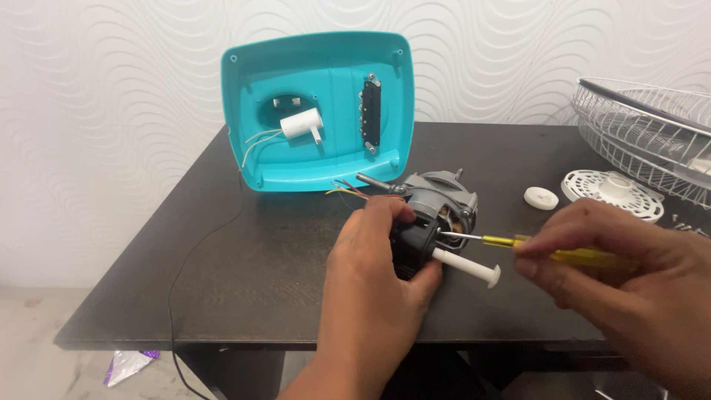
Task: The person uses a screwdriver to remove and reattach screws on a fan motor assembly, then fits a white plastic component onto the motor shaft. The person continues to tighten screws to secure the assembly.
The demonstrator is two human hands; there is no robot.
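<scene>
Holding the grey metal fan motor (433, 215) on the dark tabletop (244, 252), your left hand (374, 274) grips it closed; your right hand (629, 274) pinches a yellow-handled screwdriver (548, 250) against it.

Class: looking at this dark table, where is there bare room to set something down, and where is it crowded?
Free: the front-left of the table, between the teal cover, the black cable and the left hand. Also a strip behind the motor, toward the wall. Crowded: the right side, with the wire guard, white disc, white cap and right hand.
</scene>
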